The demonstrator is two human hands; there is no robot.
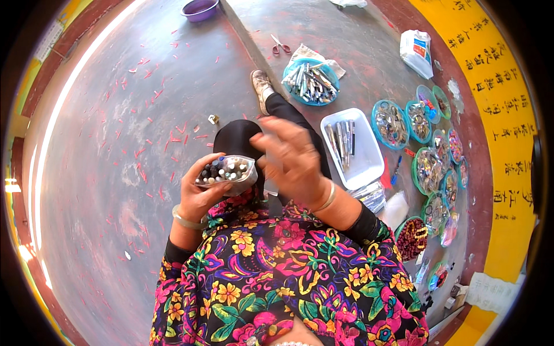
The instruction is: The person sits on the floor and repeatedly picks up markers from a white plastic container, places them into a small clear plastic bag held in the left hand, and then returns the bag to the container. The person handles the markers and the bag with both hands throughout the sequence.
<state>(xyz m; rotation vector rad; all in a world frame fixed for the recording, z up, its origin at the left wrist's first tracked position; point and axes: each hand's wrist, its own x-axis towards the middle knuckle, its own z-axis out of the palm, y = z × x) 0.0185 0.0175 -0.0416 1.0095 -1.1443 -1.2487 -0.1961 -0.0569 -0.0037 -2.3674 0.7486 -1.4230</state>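
Observation:
My left hand [199, 187] is wrapped around a bundle of pens [222, 171] in a clear plastic bag, held over my lap. The round ends of the pens face up, some dark and some white, with a blue one at the rim. Just right of the bundle, my right hand [291, 158] is raised above my thigh, blurred by motion. Its fingers look stretched and apart, and I see nothing between them. To the right of that hand stands a white plastic tray [365, 155] with several pens [341, 143] lying in it.
A teal basket of pens [311, 83] stands by my shoe, near red-handled scissors [281, 46]. Several round baskets of small goods [391, 124] line the right side. Clear-wrapped pens [371, 197] and a blue pen [396, 170] lie nearby. A purple basin [199, 10] is far off.

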